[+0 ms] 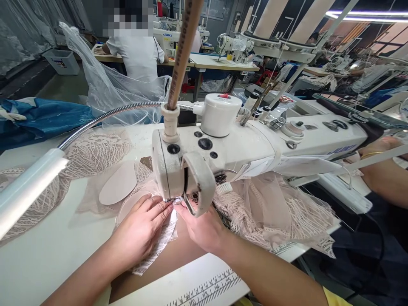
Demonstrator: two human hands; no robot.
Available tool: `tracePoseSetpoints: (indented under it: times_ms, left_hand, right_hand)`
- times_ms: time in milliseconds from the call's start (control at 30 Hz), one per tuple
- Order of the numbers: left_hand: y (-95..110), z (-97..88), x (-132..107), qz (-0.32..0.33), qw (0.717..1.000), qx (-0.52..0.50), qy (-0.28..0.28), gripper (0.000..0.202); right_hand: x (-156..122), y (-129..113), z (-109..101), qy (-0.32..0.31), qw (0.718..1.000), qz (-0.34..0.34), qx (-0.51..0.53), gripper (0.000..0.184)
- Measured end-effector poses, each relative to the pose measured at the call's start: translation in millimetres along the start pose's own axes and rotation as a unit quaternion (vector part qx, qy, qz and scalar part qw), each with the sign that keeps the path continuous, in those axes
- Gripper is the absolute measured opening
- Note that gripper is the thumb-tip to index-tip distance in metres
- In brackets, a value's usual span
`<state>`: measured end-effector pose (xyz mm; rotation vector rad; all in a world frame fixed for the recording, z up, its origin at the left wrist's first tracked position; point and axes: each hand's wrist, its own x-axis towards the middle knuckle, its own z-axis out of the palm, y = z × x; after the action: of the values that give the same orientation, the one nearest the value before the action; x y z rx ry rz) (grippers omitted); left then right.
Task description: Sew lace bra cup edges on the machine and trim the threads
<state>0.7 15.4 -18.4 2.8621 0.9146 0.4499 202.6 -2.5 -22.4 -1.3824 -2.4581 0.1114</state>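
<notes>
My left hand [143,225] bends over a pale lace piece [159,250], its fingertips pressed together on the cloth beside the presser foot. From the other side my right hand [204,229] pinches the same work close to the needle area; a ring shows on one finger, and the machine's guard partly covers the hand. Above both hands is the white head of a sewing machine [165,165]. Beige fabric [181,255] lies under the lace and between my wrists. A smooth oval pad [117,182] rests left of the hands. The needle itself is hidden.
Lace cups [95,153] lie at the left, under a tube lamp [32,191]. Bunched lace and mesh [264,212] fill the right of the machine. A ruler tape [204,293] marks the front edge. Another person's arm [385,170] is at right; a seated person [137,59] is behind.
</notes>
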Motion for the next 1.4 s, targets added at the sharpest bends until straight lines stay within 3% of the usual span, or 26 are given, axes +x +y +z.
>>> tracePoseSetpoints:
  times_ms: [233,433,667,733,833,933,1000,1133,1233,1400]
  left_hand:
    - [-3,-1.4,2,-0.011,1.000,0.010,-0.028,0.032]
    - [-6,-2.6,0,-0.036,0.999,0.018,-0.016,0.025]
    - [-9,-2.7,-6,-0.058,0.997,0.026,-0.032,0.036]
    - [-12,-11.2,-12,-0.061,0.997,0.009,-0.034,0.045]
    - [-13,-35.4,-27,-0.111,0.993,-0.047,0.008,0.053]
    - [-6,-59.4,-42,-0.167,0.980,-0.103,0.040,0.048]
    - [4,-63.7,-48,-0.162,0.979,-0.122,0.019,0.042]
    - [18,-39.3,-47,-0.159,0.976,-0.136,-0.051,0.029]
    - [17,-18.5,-42,-0.196,0.961,-0.188,-0.044,0.022]
    - [7,-19.6,-42,-0.198,0.930,-0.302,-0.068,0.025]
  right_hand:
    - [-1,3,0,-0.011,1.000,-0.003,0.020,0.030]
    - [2,1,-3,-0.025,1.000,0.004,0.017,0.034]
    - [-1,3,-1,-0.002,1.000,0.006,0.020,0.037]
    - [-2,5,-1,0.014,0.999,0.004,0.028,0.033]
    - [-4,6,-2,0.015,0.999,-0.009,0.042,0.028]
    - [-6,7,-3,0.010,0.998,-0.024,0.051,0.025]
    - [-7,6,-3,0.006,0.997,-0.042,0.061,0.024]
    - [-9,6,-1,-0.008,0.994,-0.080,0.076,0.028]
    - [-10,8,1,-0.005,0.993,-0.087,0.086,0.029]
    - [-11,11,3,0.014,0.989,-0.097,0.114,0.029]
